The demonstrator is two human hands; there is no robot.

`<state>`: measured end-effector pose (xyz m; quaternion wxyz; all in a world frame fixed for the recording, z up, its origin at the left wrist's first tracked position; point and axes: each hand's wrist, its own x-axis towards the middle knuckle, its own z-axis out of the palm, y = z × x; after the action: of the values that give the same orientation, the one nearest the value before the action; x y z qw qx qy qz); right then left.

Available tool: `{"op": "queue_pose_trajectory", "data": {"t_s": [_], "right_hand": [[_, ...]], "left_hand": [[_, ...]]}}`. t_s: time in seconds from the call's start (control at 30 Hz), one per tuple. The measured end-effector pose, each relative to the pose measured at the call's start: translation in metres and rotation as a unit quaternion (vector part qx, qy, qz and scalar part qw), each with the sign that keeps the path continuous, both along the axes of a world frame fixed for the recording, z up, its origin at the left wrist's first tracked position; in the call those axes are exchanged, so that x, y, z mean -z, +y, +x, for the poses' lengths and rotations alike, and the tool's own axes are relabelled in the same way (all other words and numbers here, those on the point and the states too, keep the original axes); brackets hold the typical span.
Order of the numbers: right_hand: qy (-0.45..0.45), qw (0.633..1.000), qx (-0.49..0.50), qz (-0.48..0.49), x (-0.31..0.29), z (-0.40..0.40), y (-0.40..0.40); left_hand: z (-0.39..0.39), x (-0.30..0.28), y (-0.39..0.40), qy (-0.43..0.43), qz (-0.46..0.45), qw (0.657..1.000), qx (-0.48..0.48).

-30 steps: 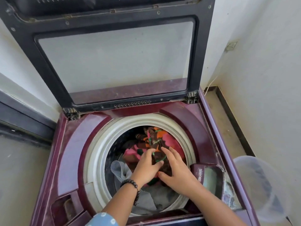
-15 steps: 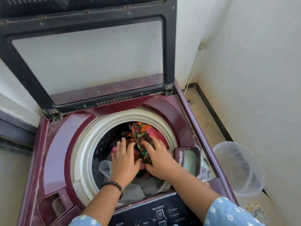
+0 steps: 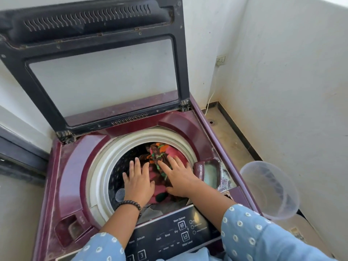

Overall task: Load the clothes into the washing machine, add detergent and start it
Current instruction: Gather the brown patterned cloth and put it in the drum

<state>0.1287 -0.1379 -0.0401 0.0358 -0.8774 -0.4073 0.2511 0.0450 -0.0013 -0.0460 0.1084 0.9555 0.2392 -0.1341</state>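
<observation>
Head view
Washing machine [image 3: 71, 176]: maroon top-loader in a white-walled corner, lid [image 3: 105, 72] raised upright on its rear hinges.
Clothes [image 3: 162, 157]: bundle of pink, orange, green and brown fabric inside the drum, ringed by the white tub rim [image 3: 101, 166]; grey cloth shows at the near edge.
Left hand [image 3: 138, 182]: inside the drum opening, palm down, fingers straight and spread, resting on the clothes; dark bead bracelet [image 3: 130, 204] at the wrist.
Right hand [image 3: 178, 178]: just beside the left, palm down, fingers spread wide, pressing on the patterned fabric.
Control panel [image 3: 175, 234]: black, at the near edge, under the forearms.
Bucket [image 3: 271, 191]: translucent plastic, on the floor right of the machine.
</observation>
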Motion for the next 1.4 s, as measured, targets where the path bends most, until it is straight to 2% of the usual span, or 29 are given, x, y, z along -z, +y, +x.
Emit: {"op": "queue_pose_trajectory", "data": {"t_s": [0.13,0.3,0.63,0.93,1.1,1.4], "right_hand": [[-0.085,0.996,-0.033,-0.002,0.0,-0.001,0.002],[-0.179,0.984,0.016,0.009,-0.005,0.003,0.004],[-0.188,0.982,0.018,0.006,-0.009,-0.001,0.007],[-0.222,0.971,0.059,0.069,-0.019,0.009,-0.018],[-0.234,0.963,0.113,0.07,-0.041,0.032,-0.05],[-0.199,0.959,0.197,0.052,-0.06,0.066,-0.132]], "left_hand": [[0.0,-0.003,-0.007,-0.004,0.04,0.999,0.025],[-0.005,-0.004,-0.004,0.001,0.072,0.997,0.026],[-0.013,-0.002,0.005,0.0,0.085,0.996,-0.014],[0.0,-0.011,-0.01,-0.055,0.077,0.995,-0.012],[0.028,-0.025,-0.035,-0.066,0.095,0.993,0.023],[0.084,-0.055,-0.111,-0.094,0.11,0.985,0.094]]}}
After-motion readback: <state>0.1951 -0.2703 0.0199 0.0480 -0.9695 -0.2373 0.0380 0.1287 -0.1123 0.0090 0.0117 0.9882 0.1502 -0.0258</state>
